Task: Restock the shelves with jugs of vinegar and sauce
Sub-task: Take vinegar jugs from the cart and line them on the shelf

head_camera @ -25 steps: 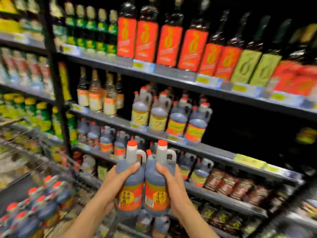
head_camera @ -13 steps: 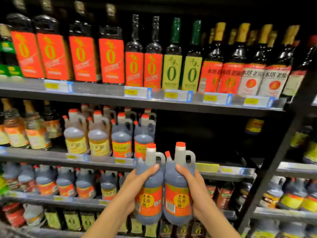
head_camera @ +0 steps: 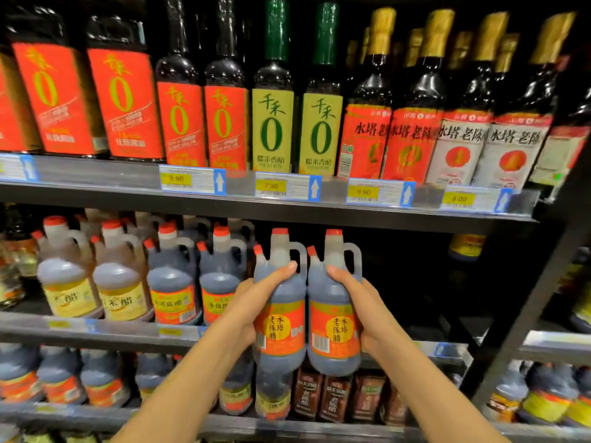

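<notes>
I hold two dark vinegar jugs with red caps and orange-red labels side by side, upright, in front of the middle shelf point(head_camera: 96, 330). My left hand point(head_camera: 252, 302) grips the left jug point(head_camera: 279, 327) around its body. My right hand point(head_camera: 361, 302) grips the right jug point(head_camera: 334, 330) the same way. Both jugs hang just right of a row of like jugs point(head_camera: 220, 282) standing on that shelf. Behind and to the right of the held jugs the shelf is a dark gap point(head_camera: 415, 282).
The top shelf point(head_camera: 128, 190) carries tall bottles with orange, green and white labels and price tags along its edge. Yellow-label jugs point(head_camera: 67, 282) stand at the middle shelf's left. More jugs and pouches fill the lower shelf point(head_camera: 96, 410). A black upright post point(head_camera: 524, 314) bounds the bay at right.
Both jugs have risen and come closer to the middle shelf, now level with its row of jugs. My view has shifted right and nearer to the shelves.
</notes>
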